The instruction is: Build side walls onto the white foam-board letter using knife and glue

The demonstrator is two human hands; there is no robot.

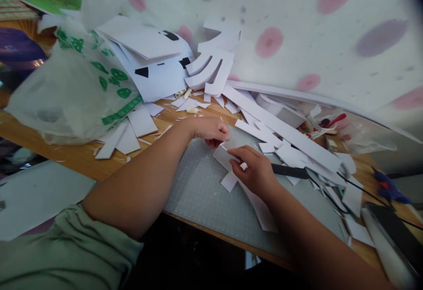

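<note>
My left hand (pixel 215 131) is closed in a pinch just above the far corner of a small white board piece (pixel 223 157). What its fingertips hold, if anything, is too small to make out. My right hand (pixel 254 169) has its thumb and fingers closed at the near side of this piece, and part of it is hidden under the fingers. Below lie a short white offcut (pixel 229 180) and a longer curved white strip (pixel 258 206), on a grey gridded cutting mat (pixel 198 193). A black bar-shaped handle (pixel 291 171) lies right beside my right hand.
Long white strips (pixel 284 127) and many offcuts cover the mat's right side. A plastic bag (pixel 76 83) and large white sheets (pixel 161 78) stand at the back left. Dark cables (pixel 360 188) run right, near a black-topped device (pixel 396 232). A spotted sheet (pixel 291 8) hangs behind.
</note>
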